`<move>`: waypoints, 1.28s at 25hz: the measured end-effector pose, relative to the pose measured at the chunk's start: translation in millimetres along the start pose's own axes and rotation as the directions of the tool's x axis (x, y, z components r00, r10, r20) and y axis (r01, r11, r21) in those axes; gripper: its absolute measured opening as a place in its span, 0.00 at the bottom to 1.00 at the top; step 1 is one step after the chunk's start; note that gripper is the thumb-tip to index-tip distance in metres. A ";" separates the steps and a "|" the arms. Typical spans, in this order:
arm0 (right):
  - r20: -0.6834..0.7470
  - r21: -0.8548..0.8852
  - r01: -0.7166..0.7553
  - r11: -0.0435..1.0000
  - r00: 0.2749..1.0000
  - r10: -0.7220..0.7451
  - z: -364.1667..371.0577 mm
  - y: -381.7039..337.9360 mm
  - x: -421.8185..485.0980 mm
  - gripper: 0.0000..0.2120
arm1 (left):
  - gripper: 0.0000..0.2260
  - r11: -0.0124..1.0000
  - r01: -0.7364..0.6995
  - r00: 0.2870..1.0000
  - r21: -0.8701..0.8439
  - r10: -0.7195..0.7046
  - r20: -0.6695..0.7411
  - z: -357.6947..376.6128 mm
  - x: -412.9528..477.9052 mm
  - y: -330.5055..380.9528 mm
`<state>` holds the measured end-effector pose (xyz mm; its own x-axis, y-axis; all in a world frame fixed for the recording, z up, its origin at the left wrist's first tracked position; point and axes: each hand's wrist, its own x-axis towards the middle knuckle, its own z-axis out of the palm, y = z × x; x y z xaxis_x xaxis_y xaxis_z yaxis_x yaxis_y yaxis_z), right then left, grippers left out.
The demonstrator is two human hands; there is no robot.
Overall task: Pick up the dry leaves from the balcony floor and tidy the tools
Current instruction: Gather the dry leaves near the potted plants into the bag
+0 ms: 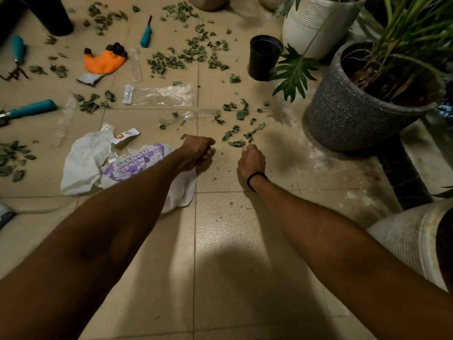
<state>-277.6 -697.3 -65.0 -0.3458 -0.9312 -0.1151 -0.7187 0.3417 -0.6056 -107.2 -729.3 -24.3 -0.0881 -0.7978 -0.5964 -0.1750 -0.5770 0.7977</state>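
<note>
Judging by dry leaves (pixel 166 62) and teal-handled tools (pixel 34 108) strewn over the floor (pixel 220 241), little is done — left hand (pixel 197 150) and right hand (pixel 251 160) are curled, their contents hidden.

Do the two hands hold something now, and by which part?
It cannot be told. The left hand and the right hand both have curled fingers near the dry leaves, but the palms are hidden.
</note>
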 end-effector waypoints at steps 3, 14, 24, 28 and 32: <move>-0.007 -0.011 0.058 0.998 0.998 -0.058 6.9 -1.1 0.0 0.13 | 0.07 0.974 -0.058 0.998 0.219 0.058 0.003 -6.2 8.1 -0.1; -0.143 0.061 0.028 0.998 0.990 -0.019 -5.8 10.0 10.9 0.12 | 0.24 0.458 -0.090 0.931 0.885 0.354 -0.088 4.3 33.4 -13.5; 0.246 0.205 0.086 0.975 0.960 -0.137 -20.0 10.8 -9.9 0.11 | 0.08 0.882 -0.089 0.984 0.462 0.149 -0.094 5.2 27.4 4.6; 0.401 0.109 0.286 0.952 0.864 -0.305 -5.7 0.7 -33.6 0.09 | 0.09 0.995 -0.015 0.993 0.095 0.026 -0.112 1.6 11.1 12.1; 0.391 0.110 0.384 0.917 0.832 -0.395 9.3 -2.4 -44.8 0.09 | 0.12 0.993 0.032 0.999 -0.110 -0.037 -0.039 -4.7 0.6 9.8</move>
<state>-254.8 -657.6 -65.7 0.2320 -0.9588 -0.1641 -0.7254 -0.0582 -0.6859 -104.4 -736.2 -16.5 -0.0428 -0.7823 -0.6214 -0.0688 -0.6182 0.7830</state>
